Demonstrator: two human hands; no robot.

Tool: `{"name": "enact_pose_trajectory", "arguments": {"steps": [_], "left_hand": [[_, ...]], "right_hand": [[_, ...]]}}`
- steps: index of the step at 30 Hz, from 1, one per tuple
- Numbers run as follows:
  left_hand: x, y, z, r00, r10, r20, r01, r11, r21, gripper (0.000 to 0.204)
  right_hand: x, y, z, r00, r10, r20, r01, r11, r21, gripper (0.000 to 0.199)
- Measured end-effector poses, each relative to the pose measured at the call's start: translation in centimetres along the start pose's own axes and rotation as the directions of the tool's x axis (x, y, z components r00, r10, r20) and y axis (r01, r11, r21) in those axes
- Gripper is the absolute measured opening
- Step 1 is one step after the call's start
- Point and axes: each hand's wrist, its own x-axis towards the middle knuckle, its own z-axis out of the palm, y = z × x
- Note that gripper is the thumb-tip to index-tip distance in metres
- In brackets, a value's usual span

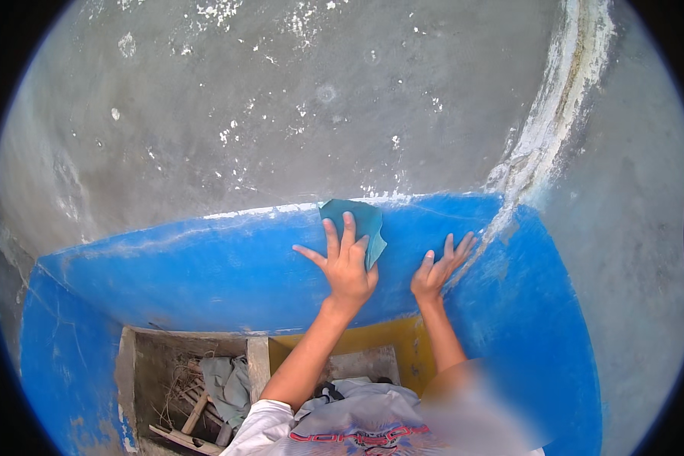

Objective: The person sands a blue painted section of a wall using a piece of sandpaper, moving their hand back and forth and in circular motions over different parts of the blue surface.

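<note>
My left hand lies flat with fingers spread on the blue-painted lower band of a wall. It presses a teal sheet against the wall near the band's top edge. Whether the sheet is cloth or sandpaper I cannot tell. My right hand rests just to the right, palm on the blue paint, fingers apart, holding nothing. Above the blue band the wall is bare grey cement with white flecks.
A rough white plaster seam runs down the wall corner at the right. Below my arms is a yellow surface and a concrete-edged box holding wooden sticks and a grey-green rag.
</note>
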Motion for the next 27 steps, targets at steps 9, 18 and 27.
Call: {"name": "enact_pose_trajectory", "arguments": {"steps": [9,18,27], "left_hand": [[-0.2,-1.9,-0.6,0.994,0.107,0.013,-0.108,0.991,0.078,0.035],[-1.2,-3.3,-1.8,0.985,0.093,0.144,-0.107,0.99,0.092,0.047],[-0.6,-5.8,-5.2,0.99,0.065,0.122,-0.088,0.978,0.192,0.047]], "right_hand": [[6.1,-8.9,-3.1,0.907,-0.409,-0.096,0.414,0.833,0.367,0.053],[4.6,-9.6,0.3,0.881,-0.449,0.151,0.387,0.867,0.314,0.044],[3.2,-9.4,1.3,0.925,-0.366,0.103,0.37,0.929,-0.026,0.059]]}}
